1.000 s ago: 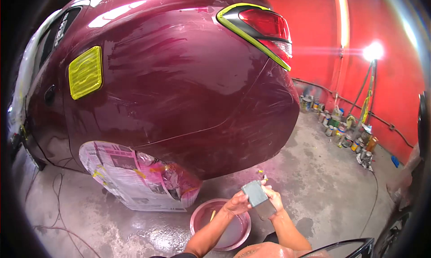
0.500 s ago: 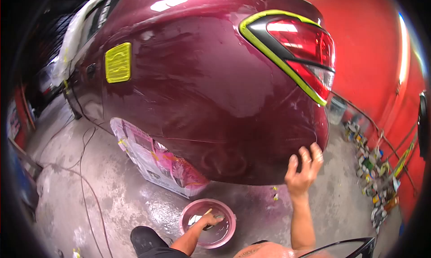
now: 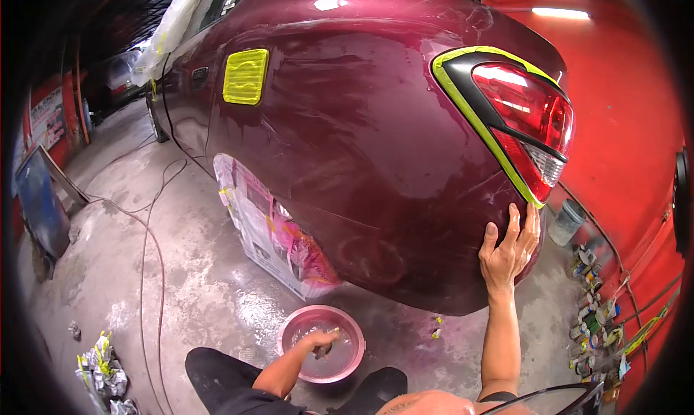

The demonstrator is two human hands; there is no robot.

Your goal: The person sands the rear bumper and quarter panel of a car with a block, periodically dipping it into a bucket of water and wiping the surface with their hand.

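Observation:
My right hand lies against the rear corner of the maroon car, fingers spread, just under the tail light. Yellow-green tape runs round the light's edge. Down at the floor, my left hand is over and partly inside a pink basin with water in it. Its fingers curl round something dark that I cannot make out. Wet smears streak the car's side panel. Yellow-green tape also covers the fuel flap.
Printed sheeting covers the wheel. A hose crosses the concrete on the left, near crumpled masking waste. Several cans and a clear bucket stand along the red wall.
My right hand has moved up the rear corner to just below the tail light. My left hand stays at the basin, now turned differently. The view has shifted.

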